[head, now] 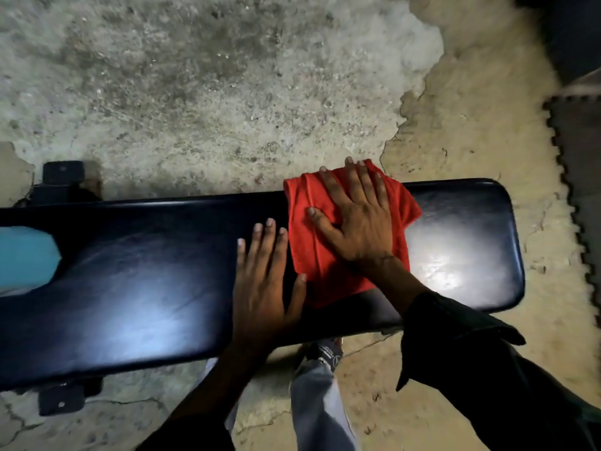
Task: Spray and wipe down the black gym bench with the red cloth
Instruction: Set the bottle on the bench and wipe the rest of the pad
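The black gym bench (130, 281) runs left to right across the view, its padded top shiny under a light. A red cloth (309, 249) lies spread on the right half of the bench, reaching over the far edge. My right hand (354, 216) presses flat on the cloth with fingers spread. Just left of the cloth, my left hand (263, 284) rests flat on the bare bench top, its thumb touching the cloth's edge. No spray bottle is in view.
A light blue object (26, 255) sits on the bench at the far left. Black bench feet (61, 177) stick out on the rough concrete floor. A dark interlocking mat (575, 151) lies at the right. My legs and a shoe (325, 353) stand below the bench.
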